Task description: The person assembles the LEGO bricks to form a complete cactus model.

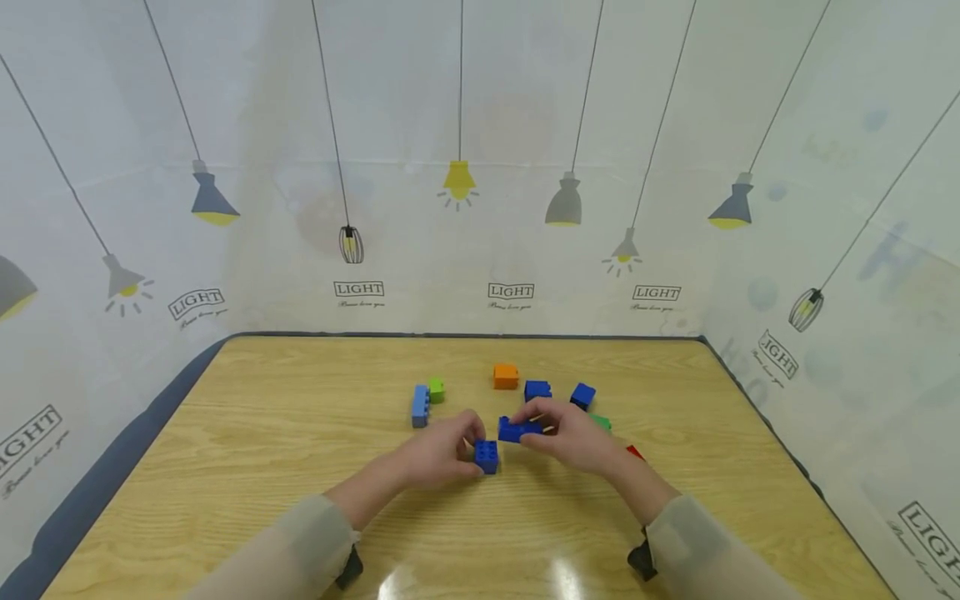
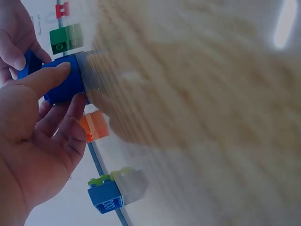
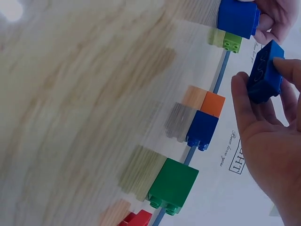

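My left hand [image 1: 441, 452] grips a dark blue building block [image 1: 486, 457] between thumb and fingers, its studs facing up at the middle of the table. In the left wrist view the thumb lies along one side of that blue block [image 2: 67, 80]. Just to the right, my right hand [image 1: 573, 435] pinches a longer dark blue block [image 1: 517, 430] between thumb and fingers. The right wrist view shows this long block [image 3: 267, 73] tilted, with its hollow underside partly visible. A small gap separates the two held blocks.
On the wooden table [image 1: 247, 442], a light blue block [image 1: 421, 406] and a lime block [image 1: 437, 390] stand left of centre. Behind the hands are an orange block [image 1: 506, 376] and blue blocks [image 1: 537, 389] [image 1: 582, 395]. Green [image 1: 600, 422] and red [image 1: 635, 452] blocks lie partly hidden by the right arm.
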{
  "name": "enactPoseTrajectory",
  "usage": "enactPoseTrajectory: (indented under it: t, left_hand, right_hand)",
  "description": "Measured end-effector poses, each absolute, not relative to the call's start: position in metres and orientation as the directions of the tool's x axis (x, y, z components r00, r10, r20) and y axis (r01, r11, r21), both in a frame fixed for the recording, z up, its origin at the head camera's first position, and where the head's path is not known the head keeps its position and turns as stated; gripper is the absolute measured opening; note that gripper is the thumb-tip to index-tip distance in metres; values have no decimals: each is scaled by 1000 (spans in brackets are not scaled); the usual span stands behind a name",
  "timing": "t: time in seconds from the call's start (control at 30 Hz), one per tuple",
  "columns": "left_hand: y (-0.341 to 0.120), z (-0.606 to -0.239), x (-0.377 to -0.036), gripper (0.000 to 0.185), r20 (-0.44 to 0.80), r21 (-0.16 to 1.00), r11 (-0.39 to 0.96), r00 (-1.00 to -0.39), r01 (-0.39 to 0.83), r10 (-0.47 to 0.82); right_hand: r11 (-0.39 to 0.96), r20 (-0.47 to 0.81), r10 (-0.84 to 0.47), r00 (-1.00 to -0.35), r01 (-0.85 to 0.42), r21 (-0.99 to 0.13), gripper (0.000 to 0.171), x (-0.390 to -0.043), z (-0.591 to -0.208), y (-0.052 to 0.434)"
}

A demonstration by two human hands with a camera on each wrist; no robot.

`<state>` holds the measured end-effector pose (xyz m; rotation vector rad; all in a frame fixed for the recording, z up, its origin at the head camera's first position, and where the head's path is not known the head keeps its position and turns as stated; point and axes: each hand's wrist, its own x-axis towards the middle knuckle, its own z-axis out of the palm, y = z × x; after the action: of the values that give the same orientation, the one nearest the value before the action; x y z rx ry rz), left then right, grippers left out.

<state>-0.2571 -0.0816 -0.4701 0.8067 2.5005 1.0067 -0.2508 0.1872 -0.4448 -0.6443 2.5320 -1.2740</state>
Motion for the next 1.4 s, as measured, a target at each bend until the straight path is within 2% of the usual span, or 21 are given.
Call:
enactPoseTrajectory:
  t: [0.23,0.43,0.53,1.07,1.23,1.4]
  left_hand:
    - [-84,-468,-253,44,-83,769,545,-793,335,604]
    - [-86,-468,-252,33,-72,796,511,-788,324,611]
    - [-85,-468,-252,28,-74,794,515,-788,324,611]
    - [-87,-468,-254,27,-79,785,530,-797,321,599]
    - [-88,-469,-253,34,-73,849,462,-809,256,583]
    - [-91,-469,-254,26,-74,894,400,-814,201,576]
  right_hand:
    - [481,26,-539,-842,-333,-811,21,-249,-448,178]
    - [481,24,-581,-814,-367,-797,35,-248,-450,172]
    - [493,17,-593,-805,-380,-783,36,-248,-451,170]
    - [608,6,-583,-812,-442,-660,35,-249,-446,162]
    - [616,-1,-581,-814,-439,-655,35,-247,-444,160]
    - [628,-17,-575,-818,-428,-650,35,-247,-444,161]
